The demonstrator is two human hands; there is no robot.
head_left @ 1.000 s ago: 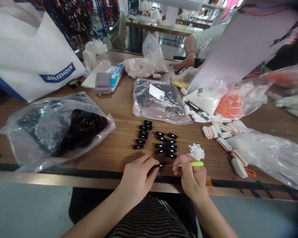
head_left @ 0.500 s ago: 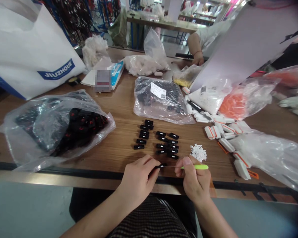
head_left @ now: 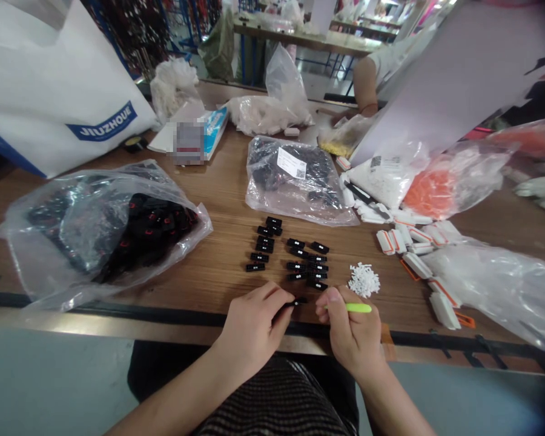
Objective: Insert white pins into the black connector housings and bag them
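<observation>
My left hand (head_left: pixel 252 327) is closed, pinching a small black plastic piece (head_left: pixel 297 301) at the wooden table's front edge (head_left: pixel 172 315). My right hand (head_left: pixel 352 336) is closed round a thin tool with a lime-green handle (head_left: pixel 356 307), its tip pointing left toward the black piece. Just beyond the hands lie several small black pieces (head_left: pixel 290 257) in loose rows. A small heap of tiny white bits (head_left: pixel 364 280) lies right of them.
A clear bag of black parts (head_left: pixel 104 230) lies at the left, another (head_left: pixel 295 178) at the centre back. White-and-orange pieces (head_left: pixel 413 245) and plastic bags (head_left: pixel 495 284) are at the right. A white carrier bag (head_left: pixel 59 91) stands far left. Another person's arm (head_left: pixel 366 85) rests at the far edge.
My right hand has drawn slightly left, closing the gap between the tool's tip and the black piece. The other person's arm across the table has shifted right.
</observation>
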